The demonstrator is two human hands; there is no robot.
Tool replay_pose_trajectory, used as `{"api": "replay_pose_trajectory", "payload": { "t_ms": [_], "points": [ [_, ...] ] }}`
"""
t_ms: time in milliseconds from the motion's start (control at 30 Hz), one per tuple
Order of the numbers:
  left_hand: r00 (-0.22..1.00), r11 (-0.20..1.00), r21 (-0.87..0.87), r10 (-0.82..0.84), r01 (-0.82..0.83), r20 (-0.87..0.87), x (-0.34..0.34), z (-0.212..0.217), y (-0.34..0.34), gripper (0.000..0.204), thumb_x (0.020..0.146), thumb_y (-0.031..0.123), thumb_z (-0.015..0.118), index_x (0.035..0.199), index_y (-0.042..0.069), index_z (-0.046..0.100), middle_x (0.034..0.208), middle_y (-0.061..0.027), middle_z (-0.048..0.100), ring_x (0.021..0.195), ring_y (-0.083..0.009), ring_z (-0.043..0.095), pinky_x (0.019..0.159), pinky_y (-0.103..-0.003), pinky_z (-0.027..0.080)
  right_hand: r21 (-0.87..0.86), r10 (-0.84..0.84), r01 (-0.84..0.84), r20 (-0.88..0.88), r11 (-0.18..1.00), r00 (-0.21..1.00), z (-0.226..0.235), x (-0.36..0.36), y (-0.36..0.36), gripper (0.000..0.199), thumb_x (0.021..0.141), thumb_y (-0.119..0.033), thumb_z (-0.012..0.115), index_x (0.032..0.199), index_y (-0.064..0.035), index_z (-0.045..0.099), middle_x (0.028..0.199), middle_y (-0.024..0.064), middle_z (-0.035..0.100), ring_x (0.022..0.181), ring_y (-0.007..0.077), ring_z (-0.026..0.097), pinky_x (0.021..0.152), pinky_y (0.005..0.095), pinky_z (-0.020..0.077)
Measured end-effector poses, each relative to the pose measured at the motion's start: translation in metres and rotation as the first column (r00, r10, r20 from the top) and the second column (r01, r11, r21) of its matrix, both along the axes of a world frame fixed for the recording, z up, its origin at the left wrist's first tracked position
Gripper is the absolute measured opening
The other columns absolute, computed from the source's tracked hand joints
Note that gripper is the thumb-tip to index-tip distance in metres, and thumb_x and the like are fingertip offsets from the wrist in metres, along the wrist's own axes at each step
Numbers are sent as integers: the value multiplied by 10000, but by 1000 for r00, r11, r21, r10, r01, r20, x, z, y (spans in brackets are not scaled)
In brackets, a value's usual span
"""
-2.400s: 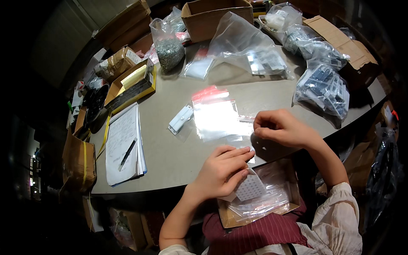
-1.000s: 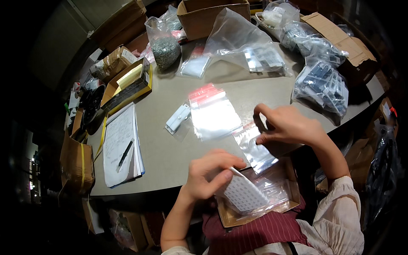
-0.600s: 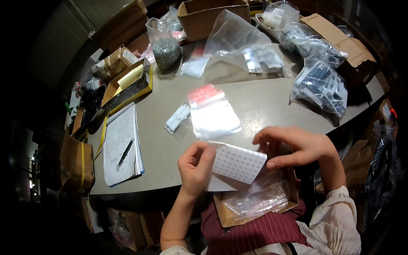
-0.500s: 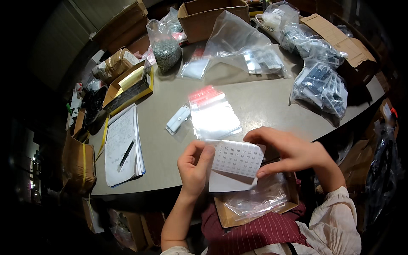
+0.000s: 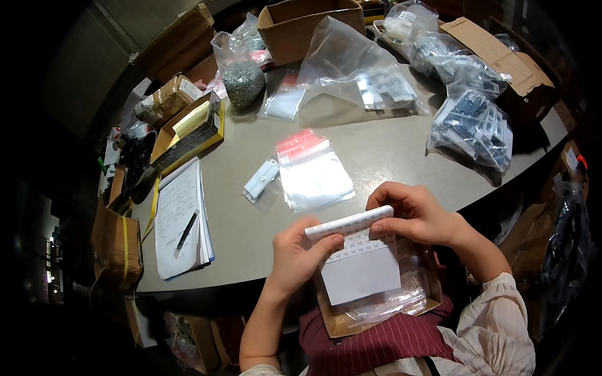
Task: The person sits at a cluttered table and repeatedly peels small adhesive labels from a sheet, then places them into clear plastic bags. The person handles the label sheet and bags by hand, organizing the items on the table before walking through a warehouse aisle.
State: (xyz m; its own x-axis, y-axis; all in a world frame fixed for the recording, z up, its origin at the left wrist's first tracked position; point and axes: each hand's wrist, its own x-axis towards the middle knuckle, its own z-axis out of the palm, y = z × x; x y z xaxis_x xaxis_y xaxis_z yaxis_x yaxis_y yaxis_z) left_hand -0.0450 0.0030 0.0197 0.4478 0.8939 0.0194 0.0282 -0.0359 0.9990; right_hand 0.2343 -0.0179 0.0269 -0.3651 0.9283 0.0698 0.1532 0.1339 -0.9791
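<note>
Head view: a person sits at the near edge of a grey table (image 5: 389,156), both hands raised just over that edge.
Sheet: a white sheet of small printed labels (image 5: 359,250), folded over along its top, is held between the two hands above the near edge of the table; its blank lower part hangs over a shallow cardboard tray.
Left hand: the left hand (image 5: 298,254) pinches the left end of the folded top, thumb on the front.
Right hand: the right hand (image 5: 417,216) grips the right end of the fold, fingers curled over the top and thumb beneath.
Tray: the shallow brown cardboard tray (image 5: 433,294) lies on the lap just below the sheet, with crumpled clear plastic in it.
Bags: a stack of clear zip bags with red strips (image 5: 313,170) lies flat near the middle of the table, just beyond the hands; a small white piece in clear wrap (image 5: 261,180) sits just to its left.
Left edge: a white paper pad with a black pen on it (image 5: 182,225) rests by the left edge; a yellow-lined open box (image 5: 191,131) stands beyond it.
Far edge: an open brown cardboard box (image 5: 307,25) and a large clear plastic bag (image 5: 357,72).
Right edge: a clear bag of dark packed parts (image 5: 473,125).
</note>
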Motion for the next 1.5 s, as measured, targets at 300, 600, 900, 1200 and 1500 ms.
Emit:
{"api": "replay_pose_trajectory", "payload": {
  "t_ms": [300,600,900,1200,1500],
  "points": [
    [990,999,26,-42,46,-131,-3,6,0,105,940,62,825,964,-24,771,839,-32,756,797,-79,688,691,-249,540,-67,13,-21,-108,998,994,2,7,2,163,958,-101,780,1064,10,725,896,54,755,804,90,679,707,266,540],
    [998,995,78,59,-60,6,-1,-7,1,141,945,63,807,1033,-33,755,896,-61,762,800,-110,695,721,-249,546,295,-53,7,150,955,987,0,-1,0,205,893,-35,751,1082,-1,680,921,145,701,825,264,703,715,353,541],
    [987,974,214,100,-71,-127,3,-5,-2,110,950,26,779,1048,-25,777,870,-48,779,820,-72,691,734,-247,555,710,-320,-237,555,663,768,15,-14,-2,326,708,-32,714,991,-31,551,917,140,548,867,342,611,737,442,518],
    [976,978,57,207,-203,-73,7,-7,-1,177,936,76,788,1080,-19,749,1013,-78,775,941,-149,701,820,-291,553,771,-249,-347,536,535,807,9,-9,-8,282,752,-23,744,1025,-29,672,970,99,616,825,277,643,715,360,548],
    [890,686,641,-19,343,-456,19,7,11,179,872,163,791,980,48,706,1368,-113,724,1352,-330,604,1156,-507,378,77,-74,68,83,995,994,32,26,19,141,946,-68,722,1050,12,669,891,53,676,800,110,619,714,275,500]
  ]
}}
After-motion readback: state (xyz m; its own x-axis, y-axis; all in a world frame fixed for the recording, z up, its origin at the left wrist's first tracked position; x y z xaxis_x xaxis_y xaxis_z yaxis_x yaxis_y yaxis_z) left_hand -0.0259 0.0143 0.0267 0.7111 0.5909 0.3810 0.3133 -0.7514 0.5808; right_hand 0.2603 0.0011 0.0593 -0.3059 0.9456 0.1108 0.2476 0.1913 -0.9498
